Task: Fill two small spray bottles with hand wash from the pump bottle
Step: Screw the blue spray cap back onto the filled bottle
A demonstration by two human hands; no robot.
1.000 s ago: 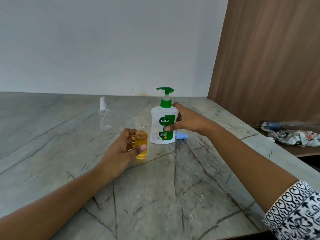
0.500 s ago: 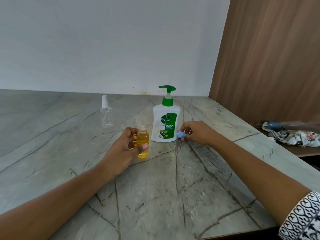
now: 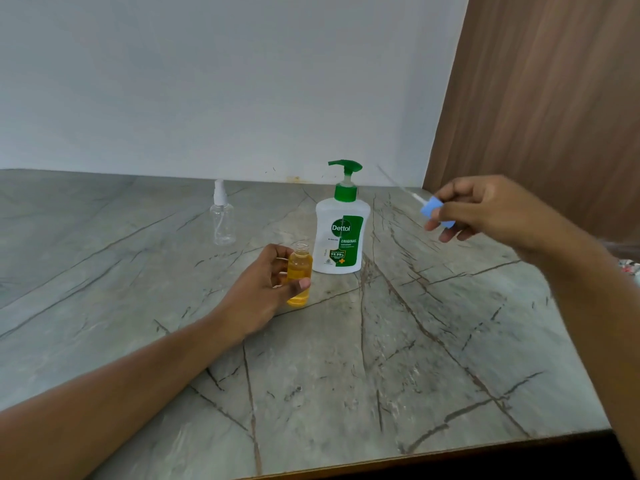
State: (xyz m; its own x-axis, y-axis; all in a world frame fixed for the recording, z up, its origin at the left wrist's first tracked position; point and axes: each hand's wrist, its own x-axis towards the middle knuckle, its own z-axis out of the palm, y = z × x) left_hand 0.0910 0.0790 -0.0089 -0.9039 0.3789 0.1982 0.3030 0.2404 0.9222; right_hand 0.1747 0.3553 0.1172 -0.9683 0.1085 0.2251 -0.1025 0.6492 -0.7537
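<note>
A white pump bottle (image 3: 341,233) with a green pump head stands upright mid-table. Just left of it my left hand (image 3: 266,289) grips a small open spray bottle (image 3: 299,271) filled with yellow hand wash, standing on the table. My right hand (image 3: 485,209) is raised to the right of the pump bottle and pinches a blue spray cap (image 3: 433,207); its thin clear tube sticks up to the left. A second small spray bottle (image 3: 222,216), clear, with a white spray top on, stands further back to the left.
The grey marble table (image 3: 346,358) ends at a front edge low in view and meets a white wall behind. A brown wooden panel (image 3: 554,98) rises at the right. A bit of patterned cloth (image 3: 632,266) shows at the far right edge.
My right hand let go of the pump bottle, picked the blue spray cap up from the table beside it and lifted it up to the right. My left hand kept holding the filled bottle.
</note>
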